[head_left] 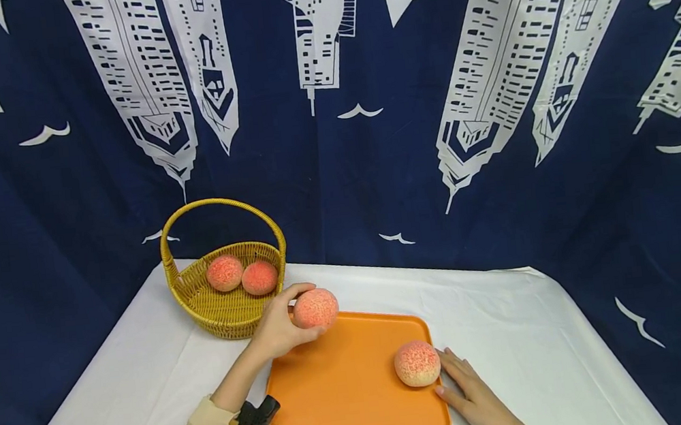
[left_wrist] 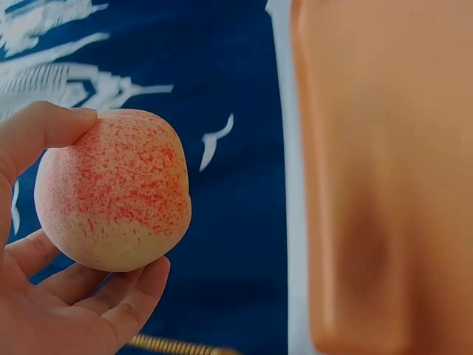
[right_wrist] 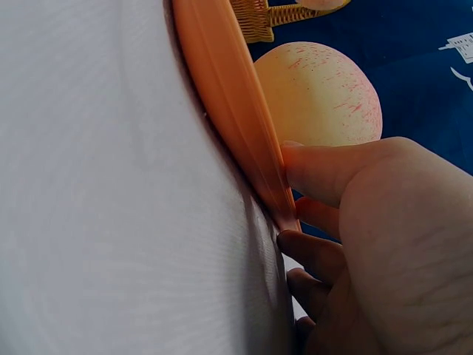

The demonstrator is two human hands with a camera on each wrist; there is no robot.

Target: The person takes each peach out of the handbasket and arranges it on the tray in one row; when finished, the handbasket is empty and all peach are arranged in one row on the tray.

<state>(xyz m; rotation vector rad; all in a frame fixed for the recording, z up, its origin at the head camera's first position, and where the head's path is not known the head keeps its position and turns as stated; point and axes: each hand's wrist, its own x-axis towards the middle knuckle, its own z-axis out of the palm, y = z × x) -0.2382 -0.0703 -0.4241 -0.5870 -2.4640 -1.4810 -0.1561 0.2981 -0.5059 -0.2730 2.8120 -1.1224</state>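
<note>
My left hand (head_left: 282, 325) grips a pink peach (head_left: 315, 308), thumb on one side and fingers curled round the other. The held peach (left_wrist: 114, 191) shows red speckles over a cream base, above the upper left corner of the orange tray (head_left: 351, 382). Another peach (head_left: 417, 364) sits near the tray's right edge. Beside it my right hand (head_left: 478, 397) rests at the tray's rim with fingers loosely extended. In the right wrist view, the thumb (right_wrist: 318, 166) touches the rim and the other fingertips lie along the tray's edge, near the white cloth.
A wicker basket (head_left: 228, 327) with a tall arched handle stands at the back left, holding two peaches (head_left: 224, 273). A white cloth (head_left: 512, 333) covers the table. Behind it hangs a dark blue curtain (head_left: 374, 182) printed with white buildings and birds.
</note>
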